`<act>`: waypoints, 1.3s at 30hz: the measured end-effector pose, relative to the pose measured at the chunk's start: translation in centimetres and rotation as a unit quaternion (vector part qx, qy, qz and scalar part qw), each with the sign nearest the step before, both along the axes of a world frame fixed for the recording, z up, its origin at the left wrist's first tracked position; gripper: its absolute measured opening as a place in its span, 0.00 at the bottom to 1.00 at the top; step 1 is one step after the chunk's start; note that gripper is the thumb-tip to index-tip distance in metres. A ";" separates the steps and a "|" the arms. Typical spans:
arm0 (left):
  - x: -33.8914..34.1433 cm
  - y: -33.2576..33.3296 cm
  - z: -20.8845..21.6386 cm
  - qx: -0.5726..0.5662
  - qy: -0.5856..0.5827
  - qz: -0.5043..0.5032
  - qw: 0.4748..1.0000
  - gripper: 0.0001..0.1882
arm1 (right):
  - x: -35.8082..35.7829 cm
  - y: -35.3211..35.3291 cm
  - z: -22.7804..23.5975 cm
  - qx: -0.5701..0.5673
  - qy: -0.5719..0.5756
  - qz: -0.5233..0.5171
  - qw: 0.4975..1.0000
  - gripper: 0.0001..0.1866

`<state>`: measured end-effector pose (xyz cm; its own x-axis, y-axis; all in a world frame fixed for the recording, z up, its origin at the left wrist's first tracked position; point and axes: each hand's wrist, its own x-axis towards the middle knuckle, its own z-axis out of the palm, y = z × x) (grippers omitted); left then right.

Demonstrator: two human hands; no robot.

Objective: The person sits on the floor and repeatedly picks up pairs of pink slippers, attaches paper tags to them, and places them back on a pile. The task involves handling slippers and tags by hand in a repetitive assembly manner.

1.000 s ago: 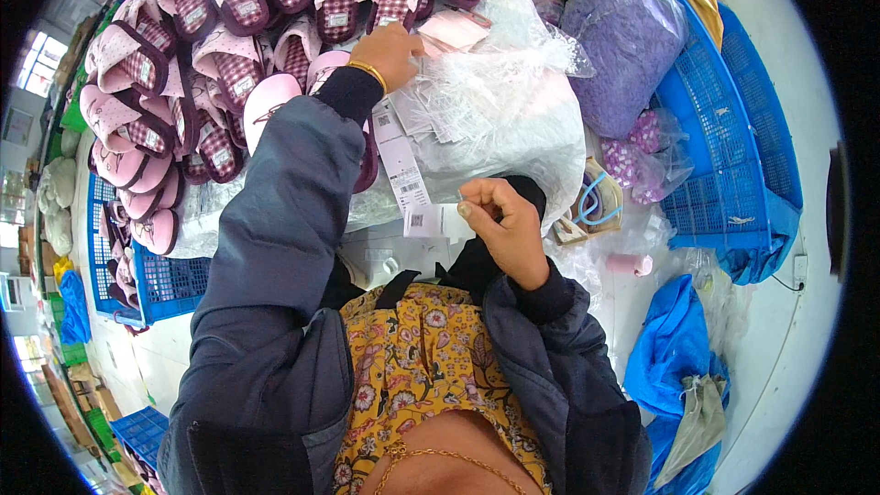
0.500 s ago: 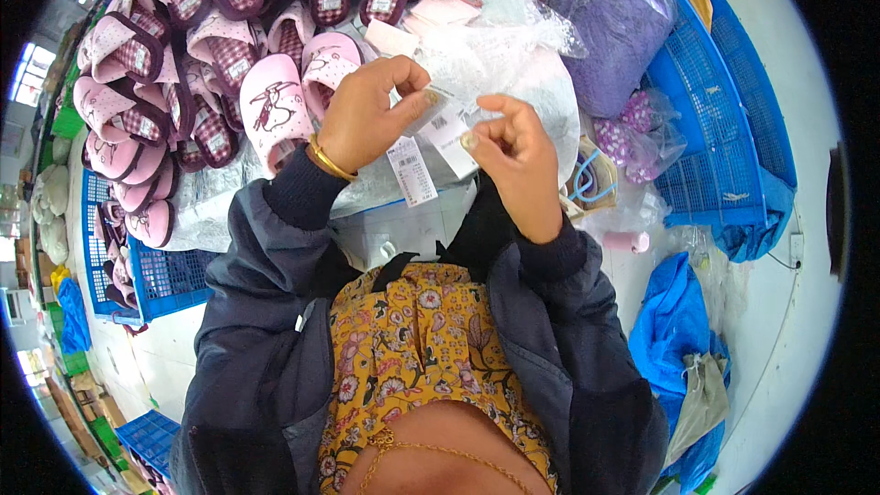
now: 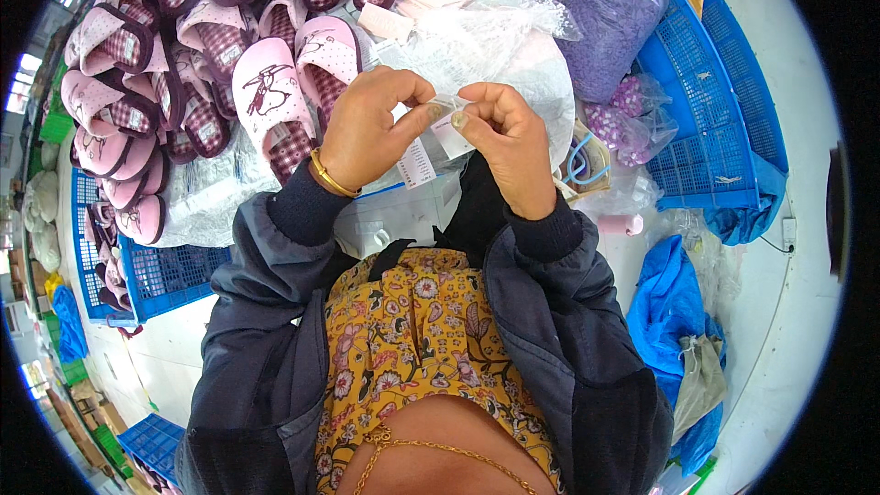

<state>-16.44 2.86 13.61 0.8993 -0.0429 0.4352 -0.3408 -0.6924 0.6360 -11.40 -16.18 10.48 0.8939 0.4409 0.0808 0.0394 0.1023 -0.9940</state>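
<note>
My left hand (image 3: 371, 126), with a gold bangle at the wrist, pinches thumb and fingers together at the top of a white paper tag (image 3: 451, 137). My right hand (image 3: 509, 142) is closed in a pinch at the same upper edge, its thumb close to the left one. A small whitish, see-through bit shows between the fingertips, too small to make out. A second printed tag (image 3: 415, 165) hangs below my left hand, its upper part hidden. Just left of that hand lies a pair of pink slippers, the nearer slipper (image 3: 268, 87) bearing a dark drawing.
Many pink slippers (image 3: 215, 32) with checked insoles cover the table's left side. Pale pink cards (image 3: 390, 23) and clear plastic film lie beyond my hands. A bag of purple material (image 3: 600, 23), blue crates (image 3: 692, 128) and a box with a blue cord (image 3: 587, 160) stand at right.
My hands have drawn together, the right moving left and up, so the fingertips nearly meet above the tag. The tags sit higher behind the hands. The view has shifted slightly.
</note>
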 end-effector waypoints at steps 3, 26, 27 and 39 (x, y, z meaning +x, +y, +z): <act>-0.1 -0.1 -0.5 0.004 -0.014 -0.003 1.000 0.06 | -0.1 0.0 0.0 0.001 0.007 0.001 1.000 0.15; -1.6 -0.7 -1.6 -0.107 0.052 -0.069 0.991 0.05 | -1.4 -2.1 1.1 -0.123 -0.152 0.036 0.980 0.10; -1.7 -0.9 -1.6 -0.100 0.045 -0.072 0.991 0.05 | -1.7 -1.6 1.2 -0.112 -0.109 0.042 0.987 0.10; -4.6 10.3 3.5 0.411 0.041 0.021 0.911 0.23 | -1.9 -1.0 -0.9 -0.075 -0.038 0.069 0.994 0.15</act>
<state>-21.07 13.16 17.08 0.9361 -0.2875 0.2028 -0.2767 -0.9576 -0.0804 -13.28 -17.19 9.56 0.8181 0.5707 0.0705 0.1114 -0.0370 -0.9931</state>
